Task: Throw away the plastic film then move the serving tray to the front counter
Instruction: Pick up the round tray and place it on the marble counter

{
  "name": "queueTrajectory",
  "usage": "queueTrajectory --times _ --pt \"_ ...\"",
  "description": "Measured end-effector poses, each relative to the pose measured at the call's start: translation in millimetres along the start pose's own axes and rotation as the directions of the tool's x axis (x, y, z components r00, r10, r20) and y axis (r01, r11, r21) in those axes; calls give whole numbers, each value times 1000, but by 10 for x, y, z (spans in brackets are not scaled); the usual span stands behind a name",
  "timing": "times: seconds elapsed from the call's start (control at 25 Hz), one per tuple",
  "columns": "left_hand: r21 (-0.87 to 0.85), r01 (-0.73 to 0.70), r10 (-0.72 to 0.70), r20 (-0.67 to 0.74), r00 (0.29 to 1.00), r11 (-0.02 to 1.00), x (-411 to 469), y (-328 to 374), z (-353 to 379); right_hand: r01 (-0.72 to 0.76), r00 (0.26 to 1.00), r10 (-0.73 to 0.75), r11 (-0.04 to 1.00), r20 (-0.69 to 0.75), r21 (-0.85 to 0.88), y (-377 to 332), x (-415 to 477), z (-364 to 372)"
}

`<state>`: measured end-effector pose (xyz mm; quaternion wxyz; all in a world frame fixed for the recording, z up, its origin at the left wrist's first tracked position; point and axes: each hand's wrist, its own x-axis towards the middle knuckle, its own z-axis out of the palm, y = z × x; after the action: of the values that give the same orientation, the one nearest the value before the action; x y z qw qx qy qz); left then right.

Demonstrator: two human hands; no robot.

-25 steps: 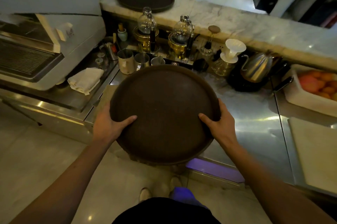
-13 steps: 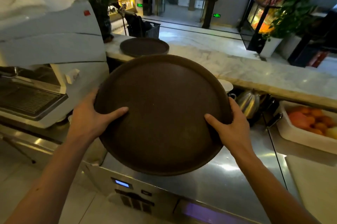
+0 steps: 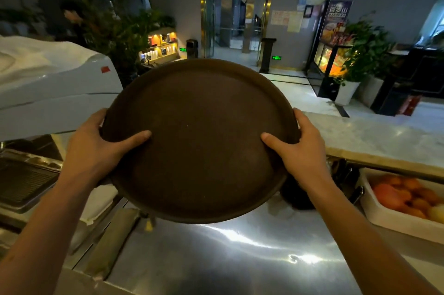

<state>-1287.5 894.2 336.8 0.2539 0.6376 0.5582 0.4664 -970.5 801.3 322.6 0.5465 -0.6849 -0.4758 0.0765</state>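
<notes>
A round dark brown serving tray (image 3: 201,141) fills the middle of the head view, held up in the air above the steel worktop (image 3: 228,258). My left hand (image 3: 96,150) grips its left rim, thumb lying on the tray's face. My right hand (image 3: 300,150) grips the right rim the same way. The tray hides the brewing gear and the middle stretch of the marble front counter (image 3: 374,136), which runs behind it to the right. No plastic film is in view.
A white espresso machine (image 3: 55,93) stands at the left with its drip grate (image 3: 21,181) below. A white tub of fruit (image 3: 406,201) sits at the right under the counter ledge. Potted plants (image 3: 360,54) and a doorway lie beyond.
The tray has risen and moved forward with both hands still on it. My view has tilted upward, so the second tray on the counter and the brewing gear are now hidden.
</notes>
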Motion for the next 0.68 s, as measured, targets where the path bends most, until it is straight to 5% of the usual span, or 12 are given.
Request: queueTrajectory --times 0.68 --pt "13 -30 30 -16 999 999 1036 382 460 -27 998 31 997 -49 78 -70 835 92"
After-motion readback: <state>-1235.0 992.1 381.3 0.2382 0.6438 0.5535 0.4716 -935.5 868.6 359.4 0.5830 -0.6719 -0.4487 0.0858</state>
